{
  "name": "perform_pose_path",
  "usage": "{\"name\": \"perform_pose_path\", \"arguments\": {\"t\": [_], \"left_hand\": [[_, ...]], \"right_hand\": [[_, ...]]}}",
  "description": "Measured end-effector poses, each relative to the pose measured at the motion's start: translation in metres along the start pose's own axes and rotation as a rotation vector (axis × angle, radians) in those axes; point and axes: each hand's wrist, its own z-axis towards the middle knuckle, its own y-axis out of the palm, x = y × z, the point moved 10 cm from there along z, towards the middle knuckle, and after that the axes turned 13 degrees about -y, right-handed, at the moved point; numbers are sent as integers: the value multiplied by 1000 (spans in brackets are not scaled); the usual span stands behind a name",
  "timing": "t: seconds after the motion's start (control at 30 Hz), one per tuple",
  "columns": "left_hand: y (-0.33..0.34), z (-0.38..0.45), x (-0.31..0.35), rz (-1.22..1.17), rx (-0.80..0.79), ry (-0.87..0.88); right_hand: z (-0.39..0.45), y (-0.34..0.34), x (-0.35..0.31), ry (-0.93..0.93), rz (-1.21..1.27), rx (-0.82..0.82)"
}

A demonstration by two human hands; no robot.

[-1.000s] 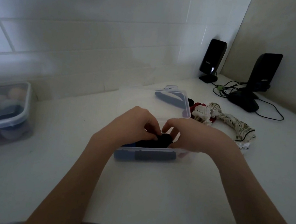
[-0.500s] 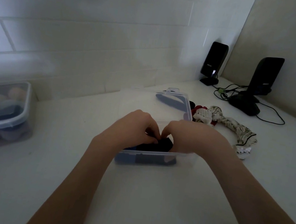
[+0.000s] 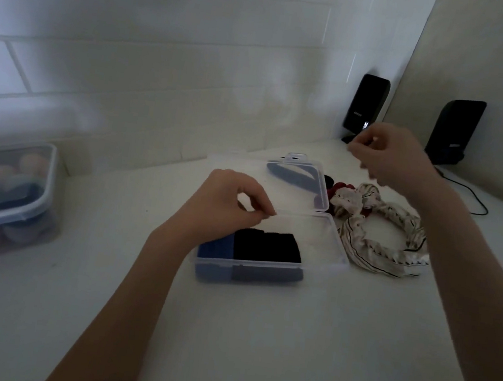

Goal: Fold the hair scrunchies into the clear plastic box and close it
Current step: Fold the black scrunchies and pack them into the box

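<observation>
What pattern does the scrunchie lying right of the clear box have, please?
Cream with thin dark stripes, in the head view.

Open box (image 3: pixel 336 249) mid-table (image 3: pixel 256 335), lid (image 3: pixel 296 180) hinged behind it. Two folded scrunchies (image 3: pixel 264 244) inside, at its left. Loose scrunchies (image 3: pixel 387 240) just right. Speakers (image 3: pixel 365 104) behind. Lidded tub (image 3: pixel 3 196) far left, perhaps holding sponges.

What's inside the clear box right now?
The clear plastic box holds a folded blue scrunchie at its left end and a folded black scrunchie beside it. The right part looks bare. Whatever lies beneath the two is covered.
</observation>
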Motion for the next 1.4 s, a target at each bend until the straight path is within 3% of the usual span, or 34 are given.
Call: {"name": "perform_pose_path", "arguments": {"t": [0.07, 0.3, 0.4, 0.5, 0.57, 0.73, 0.87, 0.97, 1.07, 1.2, 1.3, 1.4], "left_hand": [[-2, 1, -1, 23, 30, 7], [-2, 1, -5, -67, 12, -43], [-1, 2, -5, -79, 1, -54], [0, 2, -6, -70, -8, -49], [1, 2, -5, -73, -10, -40], [0, 1, -5, -92, -6, -49], [-9, 0, 0, -134, 74, -19], [-17, -3, 17, -148, 162, 68], [-12, 2, 43, -11, 175, 145], [12, 20, 69, 77, 48, 113], [35, 29, 70, -43, -107, 44], [43, 30, 62, -155, -154, 41]], "right_hand": [[22, 9, 23, -15, -140, 39], [52, 93, 98, 109, -388, -373], [50, 101, 97, 135, -338, -446], [51, 95, 86, 116, -262, -392], [55, 82, 82, 118, -187, -273], [44, 43, 70, 264, 473, 48], [27, 8, 35, 159, 582, 206], [5, -13, 3, 53, 543, 242], [-17, -32, -18, 19, 513, 294], [-38, -25, -33, 50, 603, 221], [-48, -1, -33, 97, 743, 146], [-53, 16, -21, 133, 890, 130]]}}
